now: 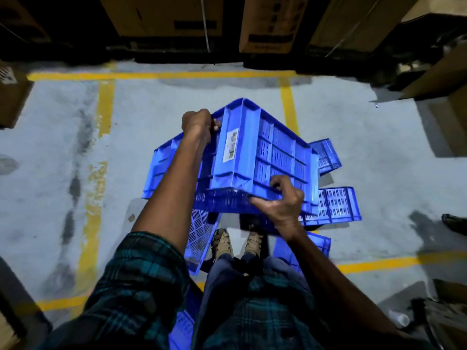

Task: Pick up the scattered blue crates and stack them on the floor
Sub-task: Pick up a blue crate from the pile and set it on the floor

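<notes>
Left hand [199, 125] is clenched over the far top rim of a blue slotted plastic crate w/ a white label [262, 157]; right hand [280, 198] grips the near bottom edge, fingers curled over, thumb underneath. Crate is held in the air, tipped on its side so the labelled end wall faces up at the camera, above a second blue plastic crate lying on the grey concrete floor [156, 170]. More blue crates lie scattered nearby: two to the right [336, 203], one by the sandalled feet [202, 236].

Step in hand looks like turning the crate upright & seating it on the one below. To do it well: rotate so the open top faces up, square the corners w/ the lower crate before lowering, keep fingers clear of the rims as they meet.

Pose: left arm nearly straight, reaching fwd; right arm bent, wrist cocked under the load. Plaid sleeves rolled up.
</notes>
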The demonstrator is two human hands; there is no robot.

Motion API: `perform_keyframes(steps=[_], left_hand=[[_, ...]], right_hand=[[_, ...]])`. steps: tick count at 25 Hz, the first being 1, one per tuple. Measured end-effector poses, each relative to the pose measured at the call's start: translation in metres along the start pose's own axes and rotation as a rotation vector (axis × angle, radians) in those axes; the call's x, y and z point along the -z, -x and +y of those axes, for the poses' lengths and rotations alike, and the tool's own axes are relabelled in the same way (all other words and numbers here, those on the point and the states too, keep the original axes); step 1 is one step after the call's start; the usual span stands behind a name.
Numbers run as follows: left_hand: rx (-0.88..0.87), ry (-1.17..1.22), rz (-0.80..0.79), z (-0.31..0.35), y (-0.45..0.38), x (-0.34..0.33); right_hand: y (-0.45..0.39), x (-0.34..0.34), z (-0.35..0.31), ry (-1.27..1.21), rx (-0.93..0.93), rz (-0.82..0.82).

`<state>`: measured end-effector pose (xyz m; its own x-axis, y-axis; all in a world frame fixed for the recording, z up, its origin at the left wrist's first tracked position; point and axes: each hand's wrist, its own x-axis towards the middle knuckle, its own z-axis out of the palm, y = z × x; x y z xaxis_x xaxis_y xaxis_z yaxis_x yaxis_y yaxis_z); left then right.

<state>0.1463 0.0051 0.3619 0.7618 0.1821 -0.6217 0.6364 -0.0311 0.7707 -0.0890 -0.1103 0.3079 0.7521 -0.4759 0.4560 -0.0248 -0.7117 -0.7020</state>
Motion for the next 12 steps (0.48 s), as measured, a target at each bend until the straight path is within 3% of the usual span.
perform_keyframes(steps=[5,12], left_hand=[[-0.268,0.233,-0.17,0.014,0.032,-0.004],[-0.786,-0.199,-0.104,-0.044,0.062,0.037]], right_hand=[[-0.052,0.023,-0.025,0.112,-0.128,0.089],[-0.049,0.039,-0.044,0.012,-0.514,0.119]])
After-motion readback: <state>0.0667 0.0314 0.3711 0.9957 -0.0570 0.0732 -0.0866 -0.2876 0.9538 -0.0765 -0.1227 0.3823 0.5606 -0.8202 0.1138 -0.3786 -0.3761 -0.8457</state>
